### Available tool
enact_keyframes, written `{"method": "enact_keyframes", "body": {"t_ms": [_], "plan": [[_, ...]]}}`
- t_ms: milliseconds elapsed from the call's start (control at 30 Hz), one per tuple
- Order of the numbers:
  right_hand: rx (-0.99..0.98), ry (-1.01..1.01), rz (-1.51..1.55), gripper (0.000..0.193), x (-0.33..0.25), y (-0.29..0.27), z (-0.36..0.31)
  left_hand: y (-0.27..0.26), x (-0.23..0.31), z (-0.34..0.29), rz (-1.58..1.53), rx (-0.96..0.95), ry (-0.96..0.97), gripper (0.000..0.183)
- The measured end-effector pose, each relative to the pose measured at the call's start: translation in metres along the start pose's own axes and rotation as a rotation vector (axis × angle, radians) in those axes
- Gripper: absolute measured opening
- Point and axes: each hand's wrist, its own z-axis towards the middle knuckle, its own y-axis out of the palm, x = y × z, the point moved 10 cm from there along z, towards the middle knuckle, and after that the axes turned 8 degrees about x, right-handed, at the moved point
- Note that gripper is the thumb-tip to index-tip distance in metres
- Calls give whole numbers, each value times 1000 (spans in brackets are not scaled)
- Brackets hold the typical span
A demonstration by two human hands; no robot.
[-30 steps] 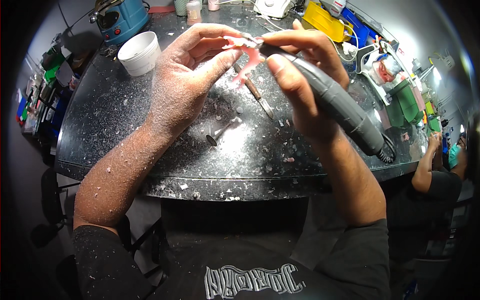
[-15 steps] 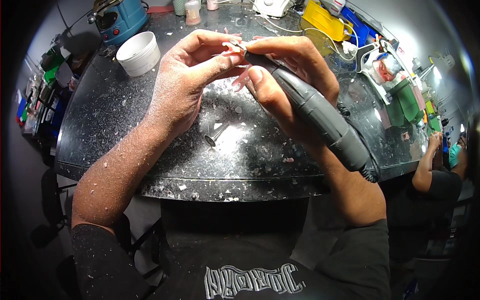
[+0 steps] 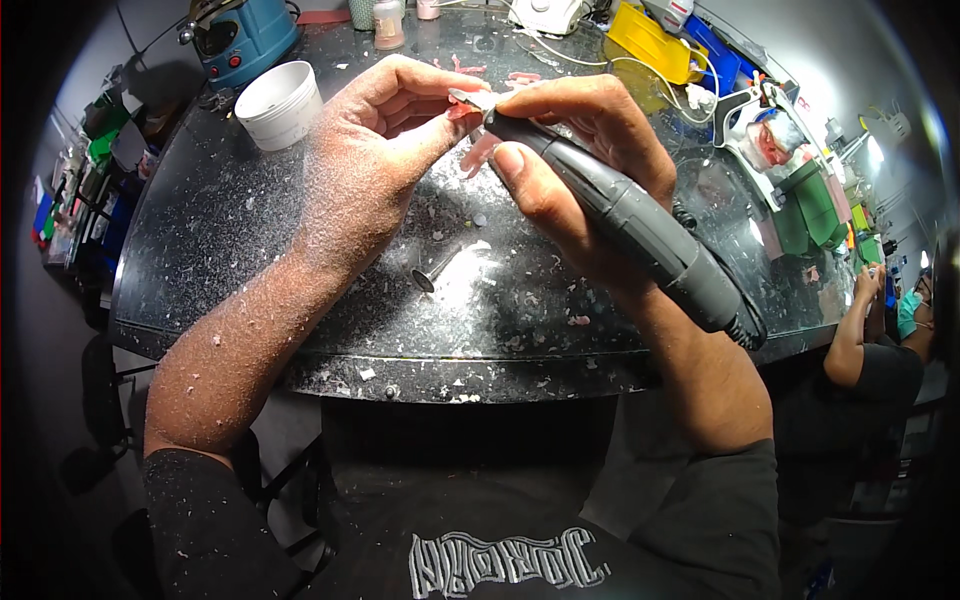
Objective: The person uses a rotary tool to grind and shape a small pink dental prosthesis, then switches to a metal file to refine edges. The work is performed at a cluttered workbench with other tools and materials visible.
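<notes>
Above the dusty dark worktable [image 3: 520, 335], my left hand [image 3: 365, 150] pinches a small pink-and-white piece [image 3: 464, 104] that looks like part of a denture. My right hand [image 3: 590, 150] is wrapped round a black rotary handpiece [image 3: 640, 225], which slants up and left. Its tip meets the small piece between my fingers; the exact contact is too small to make out. White dust coats my left hand and forearm. Below the hands lies a small metal tool bit with a round disc end [image 3: 424, 281]. A pink strip [image 3: 480, 152] shows under the handpiece's front end.
A white tub [image 3: 280, 108] stands left of my hands, near a blue machine [image 3: 240, 45]. More pink scraps [image 3: 522, 78] and small jars [image 3: 389, 25] lie beyond. Yellow bin [image 3: 650, 45], white cable and a clear-fronted guard [image 3: 765, 140] are at right. Another person [image 3: 870, 330] works far right.
My left fingers and the small piece have shifted and turned slightly, uncovering pink scraps behind. The handpiece has moved a little up and right at its rear, its tip still at the piece.
</notes>
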Motion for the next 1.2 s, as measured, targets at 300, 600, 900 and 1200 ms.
{"method": "enact_keyframes", "body": {"t_ms": [300,600,900,1200], "plan": [[-29,-22,-19,29,-3,1,1,-2,6,-1,107,23,25,14],[-47,-17,-62,28,-5,2,2,-2,21,-2,289,37,158,17],[-49,-31,-60,25,-8,2,4,-1,24,-3,256,43,189,18],[110,156,30,31,20,-15,9,-3,4,2,7,8,60,17]]}}
